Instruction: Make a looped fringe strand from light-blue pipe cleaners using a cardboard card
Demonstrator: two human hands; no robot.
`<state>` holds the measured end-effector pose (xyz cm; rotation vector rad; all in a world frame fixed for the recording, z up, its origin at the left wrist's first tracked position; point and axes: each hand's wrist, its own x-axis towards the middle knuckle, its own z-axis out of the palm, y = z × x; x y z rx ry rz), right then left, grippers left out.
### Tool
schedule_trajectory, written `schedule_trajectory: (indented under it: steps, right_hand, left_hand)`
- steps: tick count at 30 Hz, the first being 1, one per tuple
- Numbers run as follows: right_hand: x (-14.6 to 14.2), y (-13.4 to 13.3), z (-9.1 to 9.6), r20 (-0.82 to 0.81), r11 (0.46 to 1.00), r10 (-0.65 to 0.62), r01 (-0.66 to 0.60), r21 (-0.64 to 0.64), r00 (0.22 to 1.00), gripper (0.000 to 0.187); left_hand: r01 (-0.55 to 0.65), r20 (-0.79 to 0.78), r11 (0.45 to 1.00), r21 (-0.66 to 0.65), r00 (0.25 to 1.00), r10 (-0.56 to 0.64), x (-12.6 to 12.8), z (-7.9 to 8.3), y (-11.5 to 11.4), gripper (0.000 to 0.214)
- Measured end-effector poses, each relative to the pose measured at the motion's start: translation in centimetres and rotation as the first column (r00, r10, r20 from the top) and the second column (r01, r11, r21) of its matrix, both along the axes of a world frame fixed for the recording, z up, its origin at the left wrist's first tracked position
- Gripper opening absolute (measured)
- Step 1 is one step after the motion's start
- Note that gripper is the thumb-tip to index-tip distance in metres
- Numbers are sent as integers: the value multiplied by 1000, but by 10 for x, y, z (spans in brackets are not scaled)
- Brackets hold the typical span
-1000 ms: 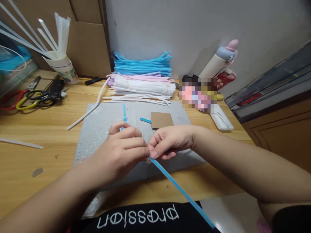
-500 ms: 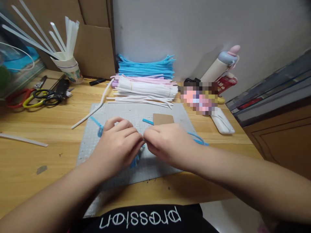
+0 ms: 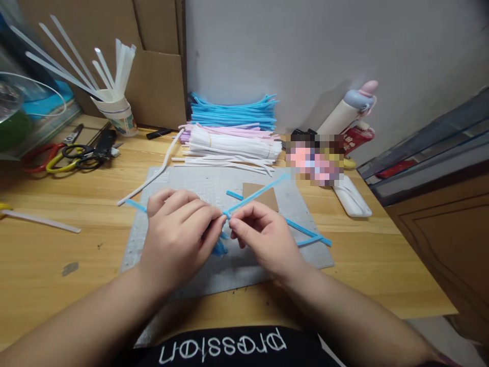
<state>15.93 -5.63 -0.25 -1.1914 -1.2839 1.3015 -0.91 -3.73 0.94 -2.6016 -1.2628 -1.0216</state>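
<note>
My left hand (image 3: 179, 229) is closed around blue pipe cleaners, with one end sticking out at its left and a bunched blue part (image 3: 220, 246) hanging below its fingers. A straight blue pipe cleaner (image 3: 256, 194) slants up and right from the pinch point. My right hand (image 3: 263, 234) pinches the blue stem near its base, thumb and forefinger close to the left fingertips. Beneath both hands lies a grey cutting mat (image 3: 198, 278). On it are a brown cardboard square (image 3: 263, 195) and a bent blue pipe cleaner (image 3: 305, 230). My palms hide most of the bunched piece.
Stacked by the wall are blue pipe cleaners (image 3: 233, 113) and white pipe cleaners (image 3: 233, 142). Scissors (image 3: 57, 158) lie at left near a paper cup (image 3: 120, 114) of white sticks. A tilted bottle (image 3: 342, 112) and a white case (image 3: 351, 196) are at right.
My right hand has turned and opened its grip somewhat, uncovering a straight blue pipe cleaner that now points up and right. The left hand keeps its hold. The view has shifted slightly.
</note>
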Motion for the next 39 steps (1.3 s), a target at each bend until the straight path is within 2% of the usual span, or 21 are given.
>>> schedule_trajectory:
  steps: [2, 3, 6, 12, 15, 19, 21, 25, 28, 30, 33, 35, 37, 39]
  right_hand:
    - [2, 5, 1, -186, 981, 55, -89, -174, 981, 21]
    - [4, 7, 2, -250, 970, 75, -129, -208, 965, 23]
    - [8, 10, 3, -323, 969, 110, -174, -175, 940, 19]
    - [10, 11, 4, -269, 981, 120, -156, -117, 956, 17]
    - [11, 12, 7, -220, 982, 156, -175, -73, 963, 20]
    - [11, 11, 9, -188, 972, 192, -214, -102, 963, 22]
    - [10, 9, 6, -172, 974, 181, -201, -106, 968, 22]
    - [5, 8, -3, -166, 993, 79, -91, -70, 983, 18]
    - [4, 12, -5, -229, 986, 94, -122, -113, 969, 20]
    - [5, 15, -6, -273, 959, 189, -237, -154, 943, 27]
    - [5, 17, -15, -315, 873, 342, -423, -243, 885, 28]
    - [4, 17, -25, -349, 823, 322, -442, -357, 880, 23]
    - [4, 16, -34, -379, 785, 211, -388, -484, 901, 19]
    - [6, 14, -38, -364, 763, 179, -362, -535, 914, 18]
  left_hand:
    - [20, 7, 1000, 24, 1000, -21, 0, 0, -2, 6]
    - [32, 17, 999, 28, 999, -32, 0, 1, -2, 5]
    - [69, 60, 997, -27, 996, -68, 1, 4, -3, 5]
    - [150, 170, 954, -259, 980, -108, 2, 12, -2, 14]
    - [182, 217, 917, -354, 970, -109, 1, 14, 0, 17]
    - [217, 260, 855, -471, 960, -101, 0, 12, 1, 19]
    - [219, 268, 837, -502, 959, -90, 0, 10, 2, 19]
    - [196, 268, 825, -530, 962, -56, 0, 6, 5, 19]
    - [162, 260, 828, -536, 965, -21, 0, 6, 8, 20]
    - [123, 235, 848, -515, 972, 2, 1, 3, 10, 20]
    - [38, 146, 888, -458, 989, 33, 5, -9, 14, 19]
    - [-8, 76, 903, -430, 996, 45, 9, -24, 19, 20]
    - [-66, -25, 899, -432, 998, 61, 13, -39, 24, 22]
    - [-118, -112, 892, -435, 991, 77, 17, -51, 28, 25]
